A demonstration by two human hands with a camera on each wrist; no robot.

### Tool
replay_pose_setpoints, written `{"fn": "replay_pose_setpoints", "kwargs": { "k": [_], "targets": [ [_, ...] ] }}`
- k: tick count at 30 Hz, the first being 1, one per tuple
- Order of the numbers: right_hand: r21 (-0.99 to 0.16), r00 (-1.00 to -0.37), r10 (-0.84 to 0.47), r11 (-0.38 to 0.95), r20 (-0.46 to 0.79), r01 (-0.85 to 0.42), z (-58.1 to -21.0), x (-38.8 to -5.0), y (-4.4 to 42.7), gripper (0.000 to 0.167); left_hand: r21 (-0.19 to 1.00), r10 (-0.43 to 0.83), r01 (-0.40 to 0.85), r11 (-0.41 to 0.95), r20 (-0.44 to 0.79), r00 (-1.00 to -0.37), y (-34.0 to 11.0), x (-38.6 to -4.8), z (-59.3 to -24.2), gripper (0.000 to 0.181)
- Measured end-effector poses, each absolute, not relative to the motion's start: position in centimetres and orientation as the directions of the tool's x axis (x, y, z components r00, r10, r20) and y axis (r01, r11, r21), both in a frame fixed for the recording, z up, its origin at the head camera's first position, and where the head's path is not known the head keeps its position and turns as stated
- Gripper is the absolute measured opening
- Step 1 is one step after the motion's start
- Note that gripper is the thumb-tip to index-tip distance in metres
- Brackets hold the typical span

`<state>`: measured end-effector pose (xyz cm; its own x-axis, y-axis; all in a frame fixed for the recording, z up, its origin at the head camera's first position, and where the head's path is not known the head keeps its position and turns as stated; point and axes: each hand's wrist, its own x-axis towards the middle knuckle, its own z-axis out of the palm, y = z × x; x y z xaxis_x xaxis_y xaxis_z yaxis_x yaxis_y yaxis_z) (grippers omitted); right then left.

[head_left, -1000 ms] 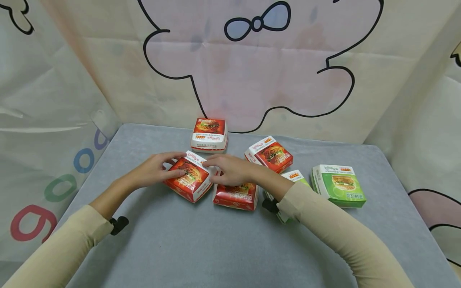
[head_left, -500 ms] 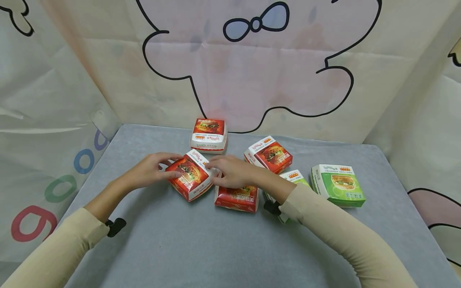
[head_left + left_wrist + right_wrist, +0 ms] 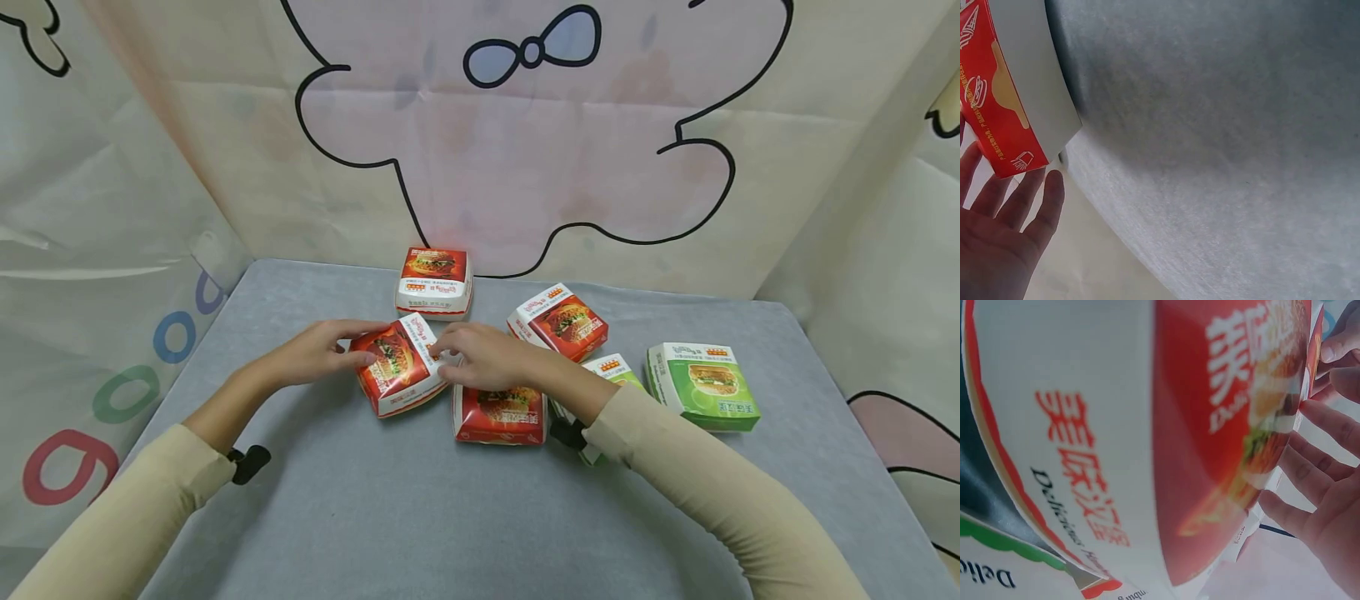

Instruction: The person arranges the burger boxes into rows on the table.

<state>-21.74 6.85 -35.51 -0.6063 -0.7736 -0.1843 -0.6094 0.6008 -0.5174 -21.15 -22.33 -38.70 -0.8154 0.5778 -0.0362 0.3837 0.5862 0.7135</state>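
Observation:
A red and white burger box [image 3: 393, 371] is between the two hands, slightly tilted. My left hand [image 3: 318, 354] grips its left side, thumb in front and fingers behind. In the left wrist view its red side panel [image 3: 1007, 106] shows above those fingers. My right hand [image 3: 487, 358] holds the right edge with thumb and fingertips. Under the right hand lies a second red burger box [image 3: 501, 417], partly covered by it. This box seems to fill much of the right wrist view, where the right hand's fingers [image 3: 1300, 515] reach past it.
Another red burger box [image 3: 433, 283] stands at the back edge, and one more red box [image 3: 562, 321] sits right of it. A green burger box [image 3: 705, 387] is farther right; another green box [image 3: 615, 368] is partly behind the right forearm. Grey cloth covers the table [image 3: 450, 517].
The held burger box has turned clockwise and shifted slightly right, its tilt changing. The red box under the right hand has slid a little right and straightened. Both hands stay nearly in place.

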Motion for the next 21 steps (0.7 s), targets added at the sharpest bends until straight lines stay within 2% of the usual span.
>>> {"fn": "replay_pose_setpoints", "kwargs": {
  "k": [21],
  "targets": [
    [-0.532,-0.605,-0.784,0.576,-0.142,-0.622,-35.17,-21.52,7.05,0.031,0.743,0.540,0.335,0.579,-0.043,-0.841,-22.31,-21.49,-38.61,0.045]
  ]
}}
